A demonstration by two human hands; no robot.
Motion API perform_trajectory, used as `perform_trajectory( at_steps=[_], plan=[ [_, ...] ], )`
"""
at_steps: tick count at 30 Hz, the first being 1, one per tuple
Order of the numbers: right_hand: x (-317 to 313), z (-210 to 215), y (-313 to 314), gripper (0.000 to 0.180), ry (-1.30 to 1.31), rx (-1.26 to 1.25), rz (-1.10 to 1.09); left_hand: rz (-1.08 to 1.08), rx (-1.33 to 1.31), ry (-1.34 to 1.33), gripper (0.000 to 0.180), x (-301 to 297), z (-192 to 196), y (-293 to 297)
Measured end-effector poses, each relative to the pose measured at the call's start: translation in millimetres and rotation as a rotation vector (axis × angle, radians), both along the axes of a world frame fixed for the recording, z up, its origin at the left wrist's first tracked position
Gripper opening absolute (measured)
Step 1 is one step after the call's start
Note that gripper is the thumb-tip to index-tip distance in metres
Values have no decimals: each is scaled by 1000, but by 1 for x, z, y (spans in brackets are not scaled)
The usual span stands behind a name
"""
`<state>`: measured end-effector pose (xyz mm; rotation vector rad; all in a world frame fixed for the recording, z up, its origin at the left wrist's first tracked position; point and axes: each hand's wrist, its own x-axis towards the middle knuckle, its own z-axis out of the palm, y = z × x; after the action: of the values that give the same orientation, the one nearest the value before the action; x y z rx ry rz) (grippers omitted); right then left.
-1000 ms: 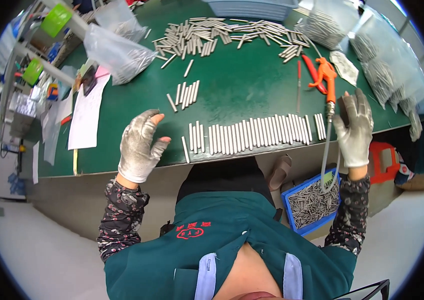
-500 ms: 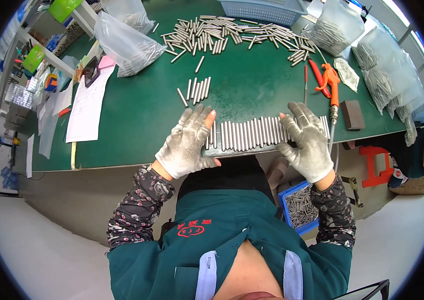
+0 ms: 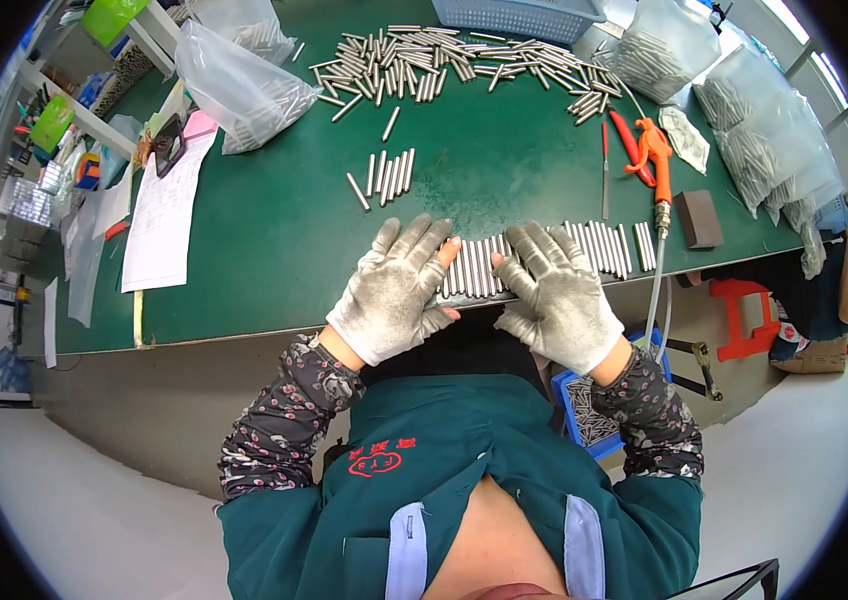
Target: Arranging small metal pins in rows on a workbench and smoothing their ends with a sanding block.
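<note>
A row of shiny metal pins [image 3: 479, 268] lies side by side along the near edge of the green table [image 3: 289, 240]. My left hand [image 3: 394, 287], in a grey-white glove with thumb and index fingertips bare, rests flat over the row's left end. Over its middle lies my right hand [image 3: 559, 290], gloved alike, palm down with fingers stretched out. Both hands cover some of the pins. More of the row shows to the right of my right hand. Beyond my left hand, a small group of pins [image 3: 396, 172] stands apart on the table.
A large loose heap of pins [image 3: 414, 62] spreads at the back, before a blue basket [image 3: 524, 15]. Plastic bags of pins [image 3: 244, 90] stand at both sides. An orange air gun [image 3: 656, 150], red-handled pliers [image 3: 634, 148] and a brown block [image 3: 699, 220] lie to the right. Below is a blue bin [image 3: 594, 425].
My right hand has slid left along the row, uncovering pins at the right end. My left hand has shifted slightly right, and the two hands are closer together.
</note>
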<state>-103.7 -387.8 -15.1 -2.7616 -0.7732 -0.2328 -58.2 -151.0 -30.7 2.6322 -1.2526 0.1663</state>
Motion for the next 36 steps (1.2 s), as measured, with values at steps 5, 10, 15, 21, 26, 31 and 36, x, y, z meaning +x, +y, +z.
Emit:
perform_trajectory(
  at_steps=[5,10,15,21,26,31,36],
  plan=[
    [2,-2,6,61,5,-36,13,15,-26,19,77,0,-1,11],
    [5,-2,15,61,18,-53,46,34,-79,12,87,-2,-6,27],
    [12,2,22,62,28,-6,63,109,-164,5,99,-2,-10,42],
    [25,-8,38,60,-65,84,111,120,-14,-12,104,-3,-14,34],
    [27,-9,31,62,-24,178,68,105,-59,-7,108,-1,-16,34],
    [19,-2,17,61,-27,214,-4,198,-29,-41,111,3,-8,21],
    [10,-8,14,61,-9,197,-6,179,-119,46,87,13,0,3]
  ],
)
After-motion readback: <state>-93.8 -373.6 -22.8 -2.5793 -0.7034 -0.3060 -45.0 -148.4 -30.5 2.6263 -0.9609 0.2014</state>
